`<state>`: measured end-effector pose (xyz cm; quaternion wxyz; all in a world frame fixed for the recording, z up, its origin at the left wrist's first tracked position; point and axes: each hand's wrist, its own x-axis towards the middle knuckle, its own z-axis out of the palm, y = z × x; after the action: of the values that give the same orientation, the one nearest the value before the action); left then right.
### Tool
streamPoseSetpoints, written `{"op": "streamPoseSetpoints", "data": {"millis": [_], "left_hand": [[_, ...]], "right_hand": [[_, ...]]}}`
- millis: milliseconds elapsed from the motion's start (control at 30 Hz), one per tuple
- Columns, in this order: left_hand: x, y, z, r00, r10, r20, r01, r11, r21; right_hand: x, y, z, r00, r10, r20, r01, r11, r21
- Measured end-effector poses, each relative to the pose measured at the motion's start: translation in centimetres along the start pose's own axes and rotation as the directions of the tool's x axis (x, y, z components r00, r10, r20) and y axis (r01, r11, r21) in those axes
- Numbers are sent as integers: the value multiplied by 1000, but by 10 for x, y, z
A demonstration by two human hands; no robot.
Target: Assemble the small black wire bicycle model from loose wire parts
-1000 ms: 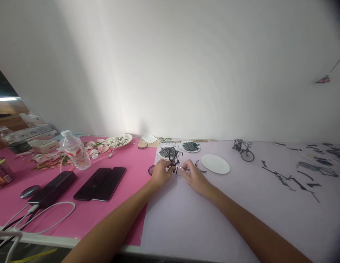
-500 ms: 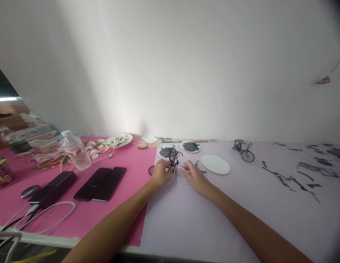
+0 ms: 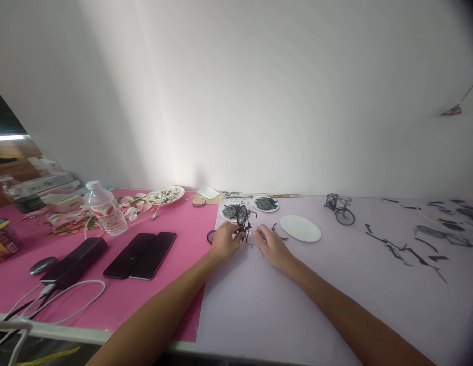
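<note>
My left hand (image 3: 224,241) is closed around a small black model bicycle (image 3: 242,215), one wheel of which sticks up above the fingers. Another of its spoked wheels (image 3: 211,236) shows to the left of that hand. From the right, the pinched fingers of my right hand (image 3: 273,245) grip a thin silvery rod (image 3: 250,233) that reaches to the bicycle. Whether the rod is a tool or a part, I cannot tell. Just behind my right hand lie thin curved black parts (image 3: 275,227).
At the back, two white plates (image 3: 277,208) carry black wheels and dark parts. A bare white plate (image 3: 300,228) lies to the right, near a standing model bicycle (image 3: 340,209) and scattered black parts (image 3: 396,247). Two phones (image 3: 152,255), a bottle (image 3: 105,209) and a power bank (image 3: 74,262) occupy the pink side.
The bicycle's raised wheel has shifted slightly to the right. Both hands keep nearly the same place and grip.
</note>
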<state>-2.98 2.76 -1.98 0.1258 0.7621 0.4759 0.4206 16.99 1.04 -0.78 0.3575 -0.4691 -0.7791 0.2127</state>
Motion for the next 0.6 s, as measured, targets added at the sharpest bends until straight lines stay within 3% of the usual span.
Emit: {"op": "streamPoseSetpoints", "data": {"millis": [133, 400, 600], "left_hand": [[0, -2, 1, 1000, 5, -8, -5, 1000, -7], [2, -8, 2, 1000, -20, -22, 21, 999, 30], [0, -3, 0, 1000, -8, -7, 8, 1000, 12]], "right_hand": [[0, 2, 2, 1000, 5, -30, -4, 1000, 30], [0, 5, 3, 999, 42, 24, -45, 990, 135], [0, 4, 0, 998, 51, 39, -55, 991, 119]]}}
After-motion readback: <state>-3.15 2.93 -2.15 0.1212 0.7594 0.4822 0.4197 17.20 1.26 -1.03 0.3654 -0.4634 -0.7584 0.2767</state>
